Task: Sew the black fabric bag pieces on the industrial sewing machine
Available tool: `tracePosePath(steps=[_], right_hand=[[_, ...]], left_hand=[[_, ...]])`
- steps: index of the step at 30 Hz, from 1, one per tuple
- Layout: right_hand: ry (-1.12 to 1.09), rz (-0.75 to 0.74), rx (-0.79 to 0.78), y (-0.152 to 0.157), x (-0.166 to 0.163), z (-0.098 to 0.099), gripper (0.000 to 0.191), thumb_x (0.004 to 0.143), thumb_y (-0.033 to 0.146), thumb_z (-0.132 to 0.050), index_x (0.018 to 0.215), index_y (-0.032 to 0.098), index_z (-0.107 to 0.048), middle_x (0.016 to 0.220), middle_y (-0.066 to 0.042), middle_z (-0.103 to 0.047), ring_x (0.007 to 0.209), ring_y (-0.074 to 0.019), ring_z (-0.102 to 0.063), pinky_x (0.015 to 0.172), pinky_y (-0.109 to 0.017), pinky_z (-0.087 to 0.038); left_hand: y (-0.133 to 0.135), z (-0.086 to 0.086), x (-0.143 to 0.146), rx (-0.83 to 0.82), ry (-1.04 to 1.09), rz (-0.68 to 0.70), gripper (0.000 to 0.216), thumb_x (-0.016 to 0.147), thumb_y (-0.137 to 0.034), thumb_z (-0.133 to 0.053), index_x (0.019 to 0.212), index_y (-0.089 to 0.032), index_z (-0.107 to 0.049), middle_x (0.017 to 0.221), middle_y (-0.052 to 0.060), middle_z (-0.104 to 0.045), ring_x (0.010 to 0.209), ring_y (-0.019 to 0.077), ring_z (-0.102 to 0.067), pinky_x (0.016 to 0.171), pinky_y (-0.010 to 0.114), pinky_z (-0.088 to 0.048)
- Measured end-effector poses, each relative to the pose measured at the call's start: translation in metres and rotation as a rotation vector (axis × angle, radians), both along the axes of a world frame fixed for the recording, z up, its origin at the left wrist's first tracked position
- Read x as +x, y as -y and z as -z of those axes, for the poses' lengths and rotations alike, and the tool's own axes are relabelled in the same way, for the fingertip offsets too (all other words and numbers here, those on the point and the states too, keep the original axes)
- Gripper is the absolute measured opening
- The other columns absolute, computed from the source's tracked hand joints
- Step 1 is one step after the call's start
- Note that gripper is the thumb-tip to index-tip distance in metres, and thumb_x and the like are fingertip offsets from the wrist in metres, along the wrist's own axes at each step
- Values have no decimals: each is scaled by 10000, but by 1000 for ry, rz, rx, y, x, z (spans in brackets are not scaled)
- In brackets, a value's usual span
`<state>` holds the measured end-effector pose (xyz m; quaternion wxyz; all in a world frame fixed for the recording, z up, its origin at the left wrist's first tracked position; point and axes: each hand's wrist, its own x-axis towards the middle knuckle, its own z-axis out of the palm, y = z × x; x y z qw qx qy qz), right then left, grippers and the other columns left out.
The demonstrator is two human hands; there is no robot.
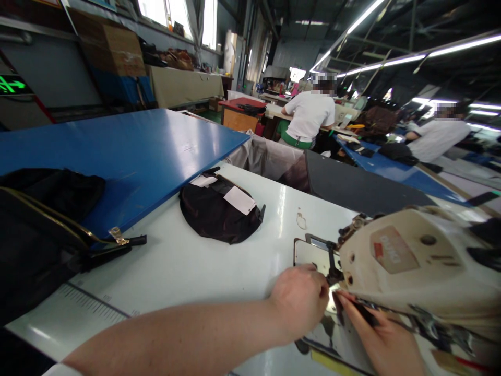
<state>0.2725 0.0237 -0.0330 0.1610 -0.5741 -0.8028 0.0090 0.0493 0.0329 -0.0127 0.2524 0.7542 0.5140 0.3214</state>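
Observation:
My left hand [300,302] reaches across the white table [188,271] to the needle area of a cream sewing machine [415,261], its fingers curled in a pinch beside the presser foot. My right hand [385,339] lies under the machine head, fingers stretched toward the same spot and touching a dark strip I cannot make out. A metal needle plate [309,256] sits just behind my left hand. What my left fingers pinch is hidden.
A round black fabric piece with white tags [219,209] lies mid-table. A black bag with a gold zipper [43,235] sits at the left on a blue table [129,151]. Two people in white shirts [309,117] work at benches behind.

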Motion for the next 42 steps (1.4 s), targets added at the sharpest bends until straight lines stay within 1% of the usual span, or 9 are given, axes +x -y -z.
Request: tracePosePath(steps=[3,8,13,15,19,23,28,36,42], right_hand=[[-29,-3,-9,-1,0,1,332,747,402,-484,926,294,-743,639,-17,-712,643,-255,-687,537,-298,-550],[-102,60,0,-3,-7,-5,284,765,408,-508,866,289,-745,698,-26,-727,703,-266,-697,561,-308,-563],[-185,56,5,-6,-18,-11,269,782,450,-530,824,279,-733,744,-20,-733,767,-252,-696,671,-316,-568],[-204,62,5,-6,-21,-12,266,786,461,-535,813,281,-730,760,-18,-735,775,-250,-695,701,-322,-566],[-237,59,-2,-5,-25,-14,268,780,468,-547,801,275,-732,747,-30,-734,753,-257,-694,694,-333,-566],[-275,40,-8,-6,-32,-15,270,782,459,-550,792,258,-729,776,-35,-737,768,-259,-690,745,-371,-557],[-255,-6,-14,-10,-35,-15,265,797,434,-530,815,259,-728,794,-29,-736,788,-249,-683,770,-392,-546],[-170,14,44,-8,-40,-18,287,818,424,-499,785,250,-725,809,-42,-735,801,-254,-676,761,-370,-531],[-56,71,80,-3,-46,-18,438,852,495,-426,748,181,-712,754,-106,-721,733,-287,-674,677,-375,-511]], left_hand=[[0,0,1,16,-16,4,190,810,-184,-475,709,-189,-636,739,4,-624,663,143,-580,606,226,-458],[-1,2,1,41,-39,17,186,814,-175,-485,709,-187,-637,721,0,-615,673,143,-578,616,226,-457],[0,1,1,18,-49,27,176,809,-171,-506,725,-191,-660,735,-1,-621,677,141,-578,616,220,-447],[0,0,1,-10,-48,30,173,804,-162,-514,733,-185,-671,745,5,-626,687,141,-581,631,218,-446],[0,-2,1,-28,-28,34,179,804,-145,-522,769,-183,-692,782,15,-644,741,148,-596,684,219,-452],[1,-3,1,-6,-28,27,182,806,-143,-525,768,-184,-698,780,12,-648,722,146,-597,669,218,-451],[1,-5,2,-11,-46,17,188,804,-134,-520,754,-175,-696,768,15,-635,713,142,-593,660,218,-449],[1,-4,2,53,-101,22,174,810,-131,-527,720,-170,-670,742,11,-612,700,138,-569,640,219,-427],[3,-6,2,181,-161,26,164,832,-155,-548,710,-162,-657,727,31,-622,773,177,-548,755,280,-418]])
